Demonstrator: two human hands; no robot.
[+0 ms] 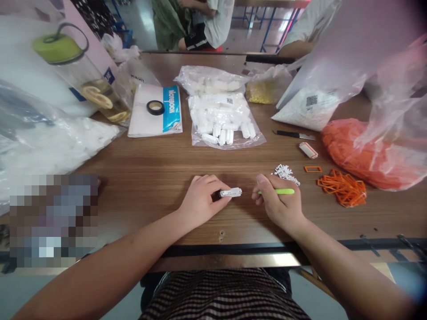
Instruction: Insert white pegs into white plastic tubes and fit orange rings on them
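Note:
My left hand [203,198] is closed on a small white plastic part with a row of tiny holes [231,192], pinching it between thumb and fingers just above the table. A slim tool with a lime-green handle [284,191] is gripped in my right hand [278,202], a short gap to the right of the part. The tool's working end is hidden behind my fingers or too fine to see. Just beyond my right hand lies a pile of tiny white pieces [285,172]. Orange rectangular frames [345,189] are heaped further right, with one single orange frame [312,169] beside them.
Behind my hands lies a bag of white parts [223,118]. A notebook [147,122] carries a roll of black tape [155,107]. At right are a black-handled knife [292,134], a white part with orange edging [308,150] and a bag of orange frames [360,155]. A bottle [100,89] stands left.

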